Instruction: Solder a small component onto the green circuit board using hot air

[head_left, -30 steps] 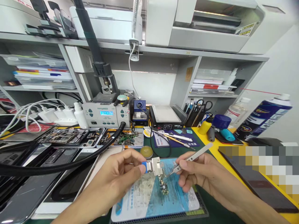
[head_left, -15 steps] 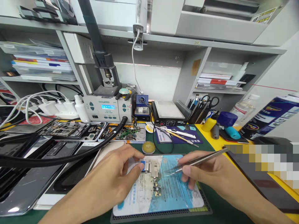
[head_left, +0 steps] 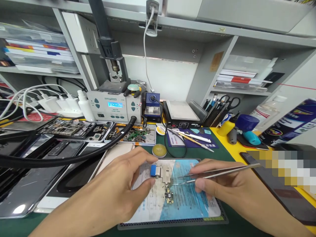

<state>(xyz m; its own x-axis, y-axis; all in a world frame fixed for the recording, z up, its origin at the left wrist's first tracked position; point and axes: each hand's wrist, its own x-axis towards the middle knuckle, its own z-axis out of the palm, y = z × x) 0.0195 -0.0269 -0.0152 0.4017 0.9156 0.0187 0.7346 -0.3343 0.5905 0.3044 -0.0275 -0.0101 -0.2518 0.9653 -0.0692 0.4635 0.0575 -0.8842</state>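
Observation:
A small circuit board [head_left: 167, 179] with a metal shield and a blue-ended flex connector [head_left: 155, 171] lies on a white-and-blue printed sheet [head_left: 190, 207]. My left hand [head_left: 125, 182] is open beside the board's left end. Its thumb and index finger are apart on either side of the blue connector; whether they touch it I cannot tell. My right hand [head_left: 222, 184] holds metal tweezers [head_left: 232, 170] from the right. The tweezers' tips are spread, pointing left over the sheet close to the board's right edge, with nothing visible between them.
A round tin of yellowish paste [head_left: 159, 150] stands behind the sheet. A black hose [head_left: 74, 161] crosses above phones at left. Behind are a soldering station [head_left: 116, 107], a tray of parts [head_left: 148, 135] and a heating plate [head_left: 182, 112]. A dark phone [head_left: 276, 191] lies at right.
My left thumb and index finger have parted from the blue connector, which shows more fully. The tweezers' arms are spread wider. The camera view has tilted down slightly.

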